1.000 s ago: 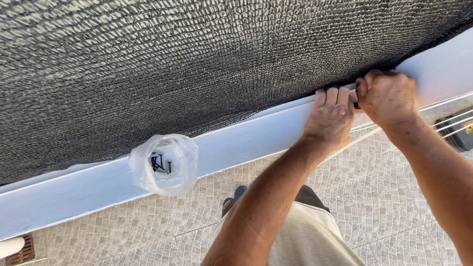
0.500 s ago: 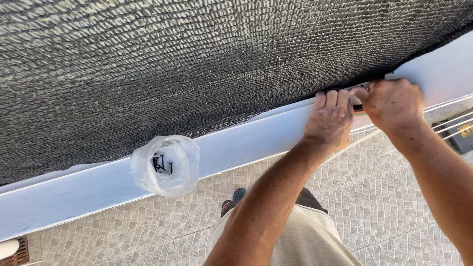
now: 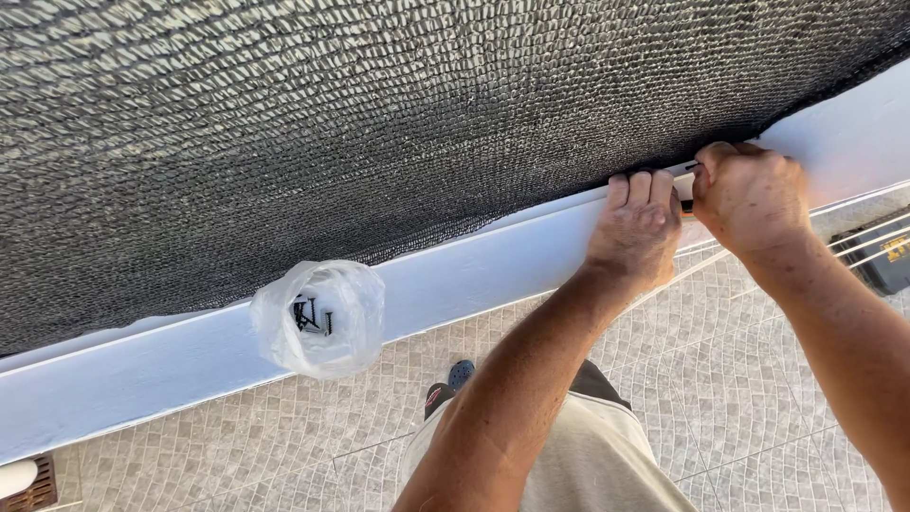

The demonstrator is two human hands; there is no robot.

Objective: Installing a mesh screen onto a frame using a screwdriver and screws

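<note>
A black woven mesh [image 3: 398, 133] hangs over a white rail [image 3: 493, 270], its lower edge lying along the rail's top. My left hand [image 3: 640, 228] lies on the rail, fingers curled up onto the mesh edge and holding it down. My right hand [image 3: 749, 194] is closed in a fist right beside it, also at the mesh edge. It grips a small tool [image 3: 686, 206] of which only a dark and orange bit shows between the two hands. The right hand is slightly blurred.
A clear plastic bag [image 3: 318, 318] holding several small black metal pieces sits on the rail to the left. Below is a tiled floor [image 3: 237, 455] with my shoe [image 3: 453, 379] on it. Thin white lines and a dark box [image 3: 877, 251] lie at the right.
My right hand has shifted a little at the mesh edge. My left hand has kept its place on the rail.
</note>
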